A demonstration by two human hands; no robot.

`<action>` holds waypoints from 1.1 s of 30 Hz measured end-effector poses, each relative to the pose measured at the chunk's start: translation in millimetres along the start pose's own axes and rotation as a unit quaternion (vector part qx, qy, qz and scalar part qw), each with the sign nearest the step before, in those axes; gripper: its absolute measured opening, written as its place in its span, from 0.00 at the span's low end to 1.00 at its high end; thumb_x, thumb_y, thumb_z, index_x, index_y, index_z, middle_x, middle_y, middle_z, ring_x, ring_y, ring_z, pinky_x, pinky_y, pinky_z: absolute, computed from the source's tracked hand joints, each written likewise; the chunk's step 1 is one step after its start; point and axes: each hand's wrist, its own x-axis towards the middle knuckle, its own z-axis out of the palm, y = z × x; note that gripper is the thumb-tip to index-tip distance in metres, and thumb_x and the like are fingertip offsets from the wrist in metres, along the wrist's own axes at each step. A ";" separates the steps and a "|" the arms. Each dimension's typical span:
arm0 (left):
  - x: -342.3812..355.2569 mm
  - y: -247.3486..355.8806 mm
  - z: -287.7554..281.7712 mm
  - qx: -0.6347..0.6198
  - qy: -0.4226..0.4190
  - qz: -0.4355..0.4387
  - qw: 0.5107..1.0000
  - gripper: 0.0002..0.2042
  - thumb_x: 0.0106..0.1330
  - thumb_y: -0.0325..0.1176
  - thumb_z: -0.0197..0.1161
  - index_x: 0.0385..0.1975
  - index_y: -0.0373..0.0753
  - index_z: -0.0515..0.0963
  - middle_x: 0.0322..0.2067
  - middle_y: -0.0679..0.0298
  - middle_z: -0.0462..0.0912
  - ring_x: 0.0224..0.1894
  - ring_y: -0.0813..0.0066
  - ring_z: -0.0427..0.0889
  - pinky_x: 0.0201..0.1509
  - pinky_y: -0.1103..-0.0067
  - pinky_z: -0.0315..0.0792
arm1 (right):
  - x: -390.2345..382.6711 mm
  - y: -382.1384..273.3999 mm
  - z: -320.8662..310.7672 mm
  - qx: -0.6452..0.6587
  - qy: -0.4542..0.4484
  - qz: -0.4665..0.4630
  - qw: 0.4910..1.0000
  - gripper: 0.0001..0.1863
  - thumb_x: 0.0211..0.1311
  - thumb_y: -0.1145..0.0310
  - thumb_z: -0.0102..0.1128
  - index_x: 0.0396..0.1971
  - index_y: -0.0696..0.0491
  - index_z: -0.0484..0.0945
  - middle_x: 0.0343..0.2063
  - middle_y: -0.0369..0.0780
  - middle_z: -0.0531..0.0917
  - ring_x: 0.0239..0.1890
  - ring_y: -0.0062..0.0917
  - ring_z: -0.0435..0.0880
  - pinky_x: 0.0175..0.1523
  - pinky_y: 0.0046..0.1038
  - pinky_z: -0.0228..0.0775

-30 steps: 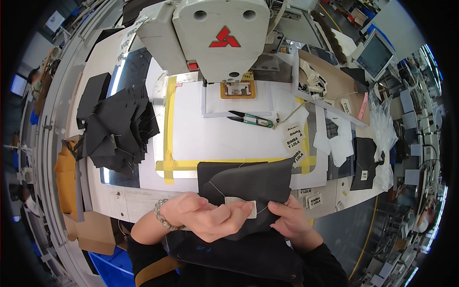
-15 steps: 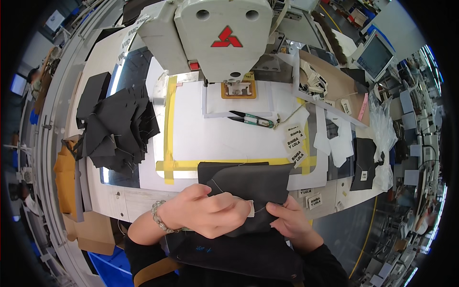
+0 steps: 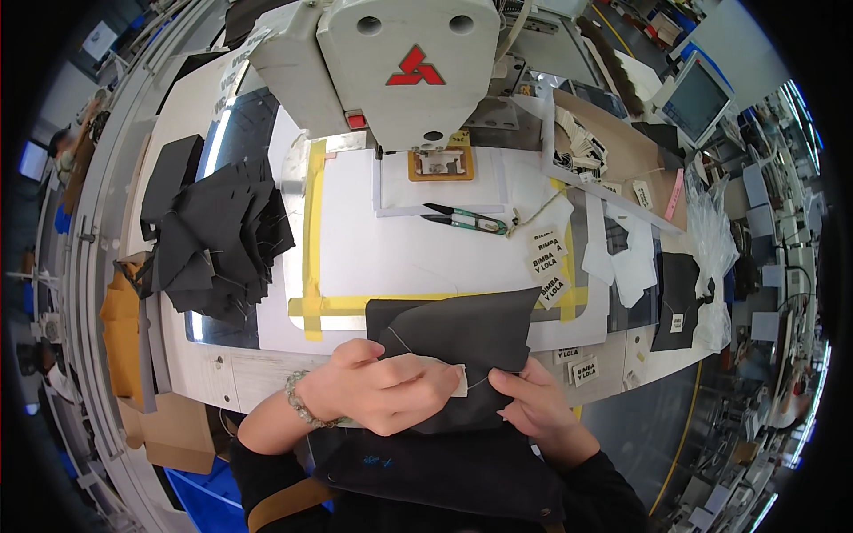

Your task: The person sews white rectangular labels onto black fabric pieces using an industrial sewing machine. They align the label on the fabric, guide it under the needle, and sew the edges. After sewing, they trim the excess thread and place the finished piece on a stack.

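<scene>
A dark grey fabric piece (image 3: 466, 324) is held up at the table's front edge. My left hand (image 3: 395, 386) is closed in front of it, its fingertips pressed at a small white label (image 3: 459, 380) on the cloth. The hand covers most of that label. My right hand (image 3: 538, 400) pinches the right edge of the fabric between thumb and fingers. A pale loose thread (image 3: 480, 383) runs from beside the label to the right thumb. Another thread lies across the cloth above my left hand.
A white sewing machine head (image 3: 404, 71) stands beyond the taped white work plate (image 3: 355, 258). Thread snips (image 3: 466, 218) and loose labels (image 3: 549, 262) lie there. Dark fabric pieces (image 3: 218, 240) are piled left. An open box (image 3: 622, 147) of labels sits right, near a monitor (image 3: 697, 98).
The fabric's upper right corner has tilted upward, and its right edge has shifted slightly left. Both hands have moved a little to the left, keeping their grip.
</scene>
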 end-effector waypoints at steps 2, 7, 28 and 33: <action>-6.2 4.2 3.5 -0.028 0.039 -0.029 0.998 0.11 0.42 0.36 0.67 0.29 0.53 0.82 0.32 0.81 0.72 0.35 0.84 0.68 0.42 0.76 0.52 | 1.1 2.6 -1.0 0.012 0.008 -0.004 1.000 0.21 0.70 0.74 0.51 0.62 0.58 0.65 0.58 0.40 0.74 0.60 0.24 0.73 0.62 0.30 0.67; -22.4 -1.3 -0.9 -0.146 0.083 -0.215 0.962 0.14 0.36 0.44 0.75 0.24 0.52 0.81 0.26 0.74 0.68 0.32 0.76 0.66 0.40 0.75 0.51 | 6.2 5.9 -3.1 0.047 -0.001 -0.015 0.999 0.24 0.70 0.76 0.51 0.64 0.56 0.62 0.58 0.41 0.73 0.61 0.26 0.73 0.64 0.31 0.67; -63.4 -1.4 -9.0 -0.560 -0.093 -0.499 0.655 0.33 0.67 0.61 0.52 0.33 0.28 0.81 0.32 0.56 0.81 0.39 0.68 0.78 0.47 0.73 0.69 | 3.6 -3.9 -3.2 0.054 0.055 -0.066 0.995 0.23 0.67 0.78 0.49 0.62 0.58 0.63 0.58 0.44 0.74 0.57 0.33 0.78 0.59 0.37 0.74; -51.4 10.2 -1.0 -0.643 0.033 -0.535 0.547 0.27 0.60 0.50 0.67 0.44 0.27 0.80 0.34 0.64 0.82 0.38 0.79 0.78 0.44 0.80 0.70 | 8.5 -5.2 -4.7 0.035 0.051 -0.106 0.992 0.24 0.68 0.78 0.50 0.63 0.57 0.63 0.58 0.44 0.74 0.59 0.31 0.76 0.60 0.35 0.72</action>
